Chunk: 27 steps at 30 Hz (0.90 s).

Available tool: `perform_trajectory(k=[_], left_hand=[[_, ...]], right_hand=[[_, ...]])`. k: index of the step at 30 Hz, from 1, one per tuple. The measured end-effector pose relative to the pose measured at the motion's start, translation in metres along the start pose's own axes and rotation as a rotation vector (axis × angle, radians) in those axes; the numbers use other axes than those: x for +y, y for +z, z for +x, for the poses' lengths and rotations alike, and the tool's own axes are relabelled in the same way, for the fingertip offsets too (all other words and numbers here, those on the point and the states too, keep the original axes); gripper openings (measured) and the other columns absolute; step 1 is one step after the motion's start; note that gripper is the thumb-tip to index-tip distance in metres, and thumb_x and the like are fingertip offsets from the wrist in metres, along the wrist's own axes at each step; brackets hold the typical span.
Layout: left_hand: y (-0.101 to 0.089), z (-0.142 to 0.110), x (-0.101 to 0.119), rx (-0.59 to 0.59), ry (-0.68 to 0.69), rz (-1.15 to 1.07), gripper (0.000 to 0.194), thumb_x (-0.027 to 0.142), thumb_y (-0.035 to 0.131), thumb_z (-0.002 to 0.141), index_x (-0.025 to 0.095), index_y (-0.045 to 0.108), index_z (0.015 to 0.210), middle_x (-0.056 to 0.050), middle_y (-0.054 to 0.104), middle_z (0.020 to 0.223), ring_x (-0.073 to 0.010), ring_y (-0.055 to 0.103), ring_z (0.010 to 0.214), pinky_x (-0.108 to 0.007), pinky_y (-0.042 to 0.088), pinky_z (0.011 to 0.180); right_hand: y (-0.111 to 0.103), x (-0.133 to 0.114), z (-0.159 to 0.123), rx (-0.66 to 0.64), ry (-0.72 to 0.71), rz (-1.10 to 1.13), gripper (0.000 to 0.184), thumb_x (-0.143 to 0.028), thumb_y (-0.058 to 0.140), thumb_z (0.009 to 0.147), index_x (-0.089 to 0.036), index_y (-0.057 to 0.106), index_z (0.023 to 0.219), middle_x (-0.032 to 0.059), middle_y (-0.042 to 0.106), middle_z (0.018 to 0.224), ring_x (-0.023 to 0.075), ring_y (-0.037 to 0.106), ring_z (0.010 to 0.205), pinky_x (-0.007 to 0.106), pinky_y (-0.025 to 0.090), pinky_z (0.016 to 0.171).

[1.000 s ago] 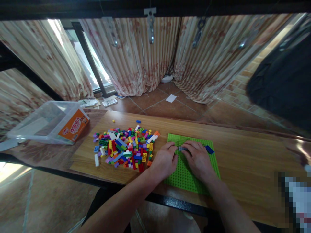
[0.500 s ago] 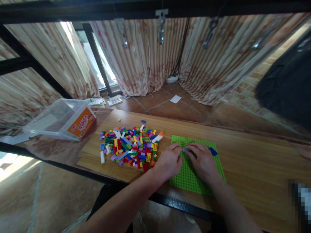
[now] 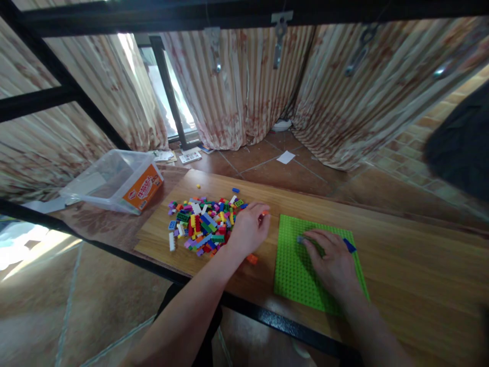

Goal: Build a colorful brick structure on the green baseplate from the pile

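My right hand (image 3: 330,257) is over the green baseplate (image 3: 294,280), thumb and fingers pinched on a small grey-blue brick (image 3: 300,239). The brick is at the plate's studs; whether it is pressed on, I cannot tell. A dark blue brick (image 3: 349,245) lies by the plate's right edge, just beyond my right hand. My left hand (image 3: 250,227) hovers at the right side of the loose brick pile (image 3: 206,224), fingers curled and thumb apart. An orange brick (image 3: 264,213) shows by its fingertips, and the hand hides part of the pile.
A clear plastic box (image 3: 114,181) with an orange label stands left of the wooden board (image 3: 412,255). Stray yellow (image 3: 198,186) and blue (image 3: 236,190) bricks lie behind the pile. A black metal bar (image 3: 267,318) runs along the near edge. Curtains hang behind.
My left hand has left the small grey-blue brick and moved left from the baseplate to the pile's right side. My right hand stays at the brick. The view has shifted slightly left.
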<state>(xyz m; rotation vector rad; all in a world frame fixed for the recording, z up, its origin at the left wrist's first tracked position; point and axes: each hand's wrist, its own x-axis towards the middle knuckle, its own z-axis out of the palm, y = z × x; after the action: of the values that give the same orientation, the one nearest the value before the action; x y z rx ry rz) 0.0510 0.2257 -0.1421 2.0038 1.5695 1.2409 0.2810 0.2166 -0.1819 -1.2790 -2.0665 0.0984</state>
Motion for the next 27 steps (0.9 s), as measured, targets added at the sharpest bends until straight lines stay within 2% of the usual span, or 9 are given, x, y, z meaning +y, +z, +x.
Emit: perform_trajectory(k=[4,9,13,17,20,27], left_hand=[[-0.016,0.006,-0.007,0.087,-0.061,0.022,0.016,0.013,0.056,0.088,0.014,0.068,0.097,-0.009,0.071,0.1,-0.0173,0.066,0.088,-0.033,0.055,0.084],[-0.02,0.007,-0.007,0.107,-0.052,0.033,0.015,0.012,0.056,0.088,0.013,0.068,0.096,-0.008,0.071,0.097,-0.0171,0.065,0.089,-0.032,0.054,0.084],[-0.018,0.006,-0.006,0.099,-0.059,0.035,0.016,0.013,0.056,0.088,0.014,0.068,0.098,-0.008,0.071,0.097,-0.0167,0.065,0.087,-0.032,0.054,0.083],[-0.019,0.007,-0.007,0.109,-0.064,0.032,0.016,0.013,0.056,0.088,0.014,0.069,0.097,-0.008,0.072,0.098,-0.0172,0.066,0.088,-0.032,0.054,0.084],[-0.024,0.008,-0.009,0.132,-0.063,0.04,0.016,0.013,0.055,0.087,0.014,0.069,0.095,-0.008,0.072,0.095,-0.0163,0.065,0.083,-0.031,0.053,0.081],[-0.046,0.012,-0.021,0.301,-0.132,-0.024,0.017,0.015,0.057,0.085,0.016,0.071,0.094,-0.005,0.073,0.09,-0.0139,0.064,0.074,-0.026,0.051,0.071]], right_hand=[[0.003,-0.025,-0.002,0.04,-0.092,0.078,0.015,-0.027,0.057,0.092,-0.021,0.07,0.098,0.0079,0.07,0.1,0.0219,0.063,0.093,0.041,0.051,0.084],[0.017,-0.069,-0.012,-0.122,-0.226,0.194,0.019,-0.026,0.061,0.09,-0.023,0.067,0.108,0.0073,0.069,0.107,0.0221,0.061,0.099,0.041,0.049,0.087],[0.026,-0.089,-0.018,-0.199,-0.262,0.208,0.026,-0.019,0.06,0.088,-0.024,0.067,0.113,0.0079,0.068,0.107,0.0226,0.059,0.098,0.041,0.048,0.084],[0.026,-0.098,-0.021,-0.254,-0.337,0.214,0.035,-0.01,0.058,0.086,-0.028,0.068,0.114,0.0069,0.065,0.116,0.023,0.057,0.102,0.041,0.047,0.085],[0.025,-0.1,-0.022,-0.301,-0.343,0.19,0.032,-0.014,0.059,0.087,-0.03,0.068,0.113,0.0074,0.063,0.12,0.0239,0.056,0.105,0.042,0.047,0.086],[0.028,-0.088,-0.02,-0.227,-0.263,0.068,0.023,-0.021,0.059,0.09,-0.025,0.069,0.111,0.0111,0.061,0.125,0.0276,0.054,0.112,0.046,0.048,0.09]])
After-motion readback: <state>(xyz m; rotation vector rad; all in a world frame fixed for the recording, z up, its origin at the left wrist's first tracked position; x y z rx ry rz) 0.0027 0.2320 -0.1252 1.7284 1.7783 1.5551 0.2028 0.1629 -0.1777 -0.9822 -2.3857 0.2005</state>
